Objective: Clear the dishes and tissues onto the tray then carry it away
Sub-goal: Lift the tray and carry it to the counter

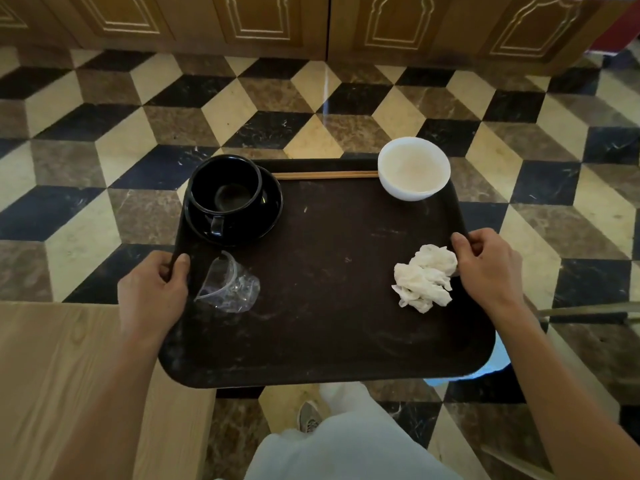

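Note:
A dark brown tray point(329, 341) hangs in the air above the tiled floor. My left hand point(152, 292) grips its left rim and my right hand point(488, 268) grips its right rim. On it, far left, a black cup point(225, 192) stands on a black saucer point(266, 216). A white bowl point(414, 168) sits at the far right corner. Wooden chopsticks point(325, 174) lie along the far rim between them. A crushed clear plastic cup point(228, 285) lies on its side near my left hand. Crumpled white tissues point(424, 278) lie next to my right hand.
A light wooden table point(52, 375) fills the lower left, its edge under the tray's near left corner. Wooden cabinet doors point(311, 19) line the far wall. Patterned marble floor point(311, 109) spreads ahead. My leg and shoe point(308, 417) show below the tray.

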